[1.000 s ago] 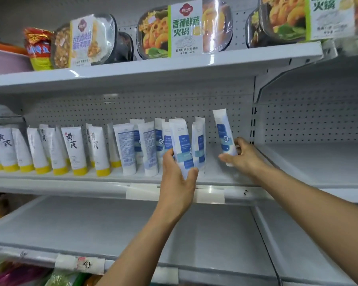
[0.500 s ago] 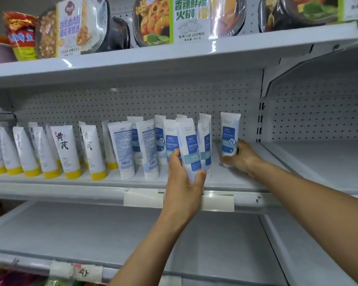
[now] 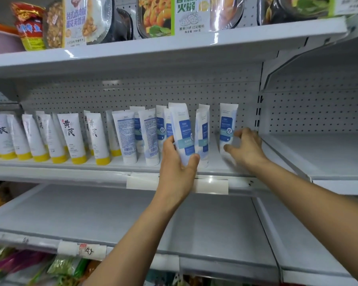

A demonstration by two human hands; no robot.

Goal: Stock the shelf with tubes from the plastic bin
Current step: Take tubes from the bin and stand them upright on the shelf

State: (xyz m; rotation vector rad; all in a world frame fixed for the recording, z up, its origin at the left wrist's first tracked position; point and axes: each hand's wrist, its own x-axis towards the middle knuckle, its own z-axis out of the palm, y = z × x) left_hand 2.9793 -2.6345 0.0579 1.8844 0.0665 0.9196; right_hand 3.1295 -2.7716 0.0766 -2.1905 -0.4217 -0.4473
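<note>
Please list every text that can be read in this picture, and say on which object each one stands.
"黄芪": on the yellow-capped tubes.
"控", in a circle: on the rightmost blue-and-white tube.
"火锅": on the meal box sleeve, on the top shelf.
"净含量 300 克": same sleeve, lower edge.
Handwritten shelf tag: perhaps "4", unclear.
Small print on all tubes: too small to read.

Bare shelf gap [image 3: 215, 164] between the crowded tubes [image 3: 128, 139] and the lone rightmost tube [image 3: 227, 120], side upright [image 3: 260, 100] just beyond.
</note>
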